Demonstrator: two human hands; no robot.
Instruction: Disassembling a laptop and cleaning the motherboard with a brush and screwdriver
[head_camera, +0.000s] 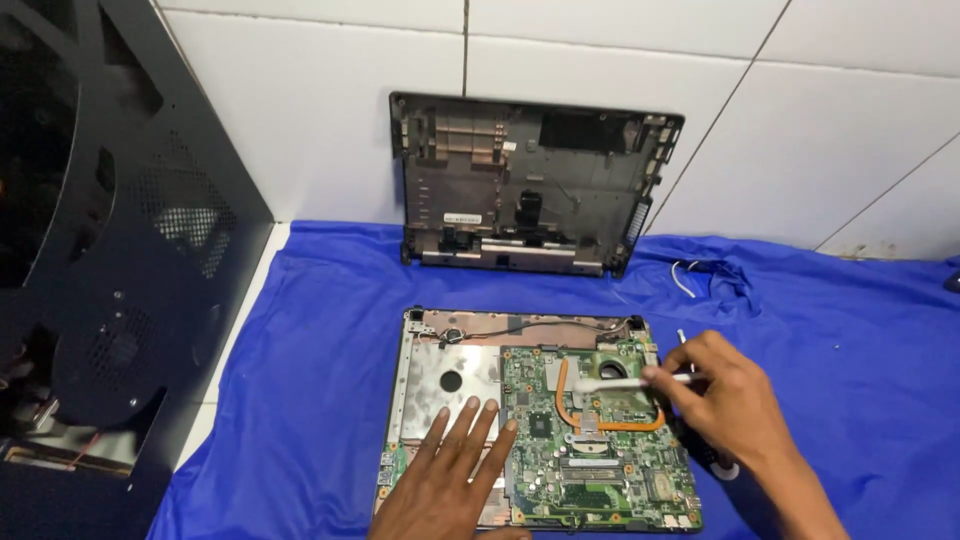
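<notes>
Nearest the camera, the left hand (455, 470) lies flat with its fingers spread, palm down on the opened laptop base (535, 420), fingertips reaching onto the silver metal plate (445, 385) and the edge of the green motherboard (590, 450). Just to its right, the right hand (725, 400) pinches the handle of a small white brush (625, 382) between thumb and fingers, the handle lying roughly level and its bristle end resting over the fan area in the upper right part of the board. An orange-copper heat pipe (585, 405) curves around below that spot, touching the board between the two hands. Thin black wires (500, 328) run along the far edge of the base.

All of this sits on a blue cloth (310, 380) spread over the tabletop, rumpled toward the right. Farther back, a dark plastic laptop bottom cover (530, 185) stands upright, leaning against the white tiled wall (800, 130), well apart from the base. Near its right corner a small white cable (684, 277) lies on the cloth. At the left, a black perforated metal computer case panel (120, 250) stands tall beside the cloth's edge, its vent holes facing the work area
</notes>
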